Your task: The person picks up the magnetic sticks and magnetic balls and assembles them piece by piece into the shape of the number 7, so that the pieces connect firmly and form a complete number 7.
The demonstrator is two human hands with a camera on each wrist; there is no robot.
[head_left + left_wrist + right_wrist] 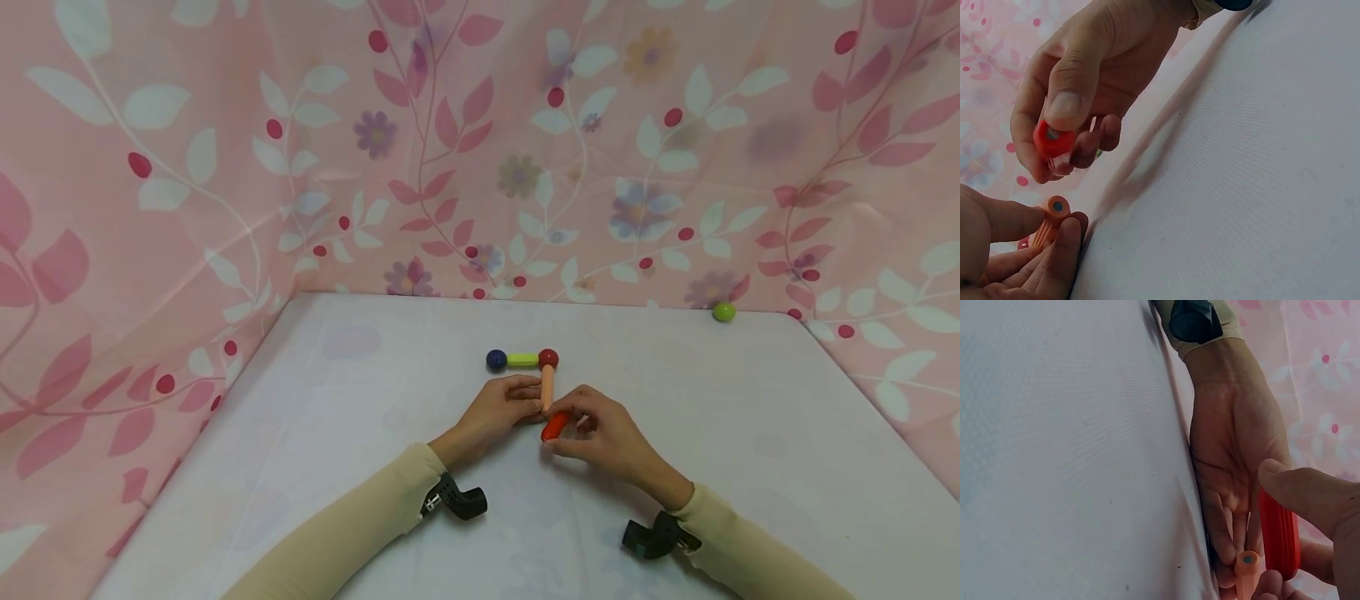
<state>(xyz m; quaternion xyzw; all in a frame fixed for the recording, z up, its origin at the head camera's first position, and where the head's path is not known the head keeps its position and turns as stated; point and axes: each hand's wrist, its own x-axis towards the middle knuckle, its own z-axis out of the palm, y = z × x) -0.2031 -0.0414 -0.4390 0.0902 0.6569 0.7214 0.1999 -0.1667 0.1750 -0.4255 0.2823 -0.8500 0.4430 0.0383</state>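
Observation:
My left hand (500, 411) pinches an orange magnetic rod (547, 388) between thumb and fingers, low at the tabletop. A grey magnet shows in that orange rod's near end (1057, 206) in the left wrist view. At its far end sits a red ball (548, 358), from which a yellow-green rod (522, 360) runs left to a dark blue ball (496, 360). Thumb and fingertips of my right hand (603, 433) pinch a ridged red magnetic rod (1280, 534), held tilted close beside the orange rod's near end. It has a slight curve.
A white cloth covers the table (360, 467). Near its back right edge lies a small green ball (723, 312). Pink floral curtain (480, 150) hangs behind the table and along its sides. A black wrist camera (459, 498) is strapped on the left sleeve, another wrist camera (652, 536) on the right.

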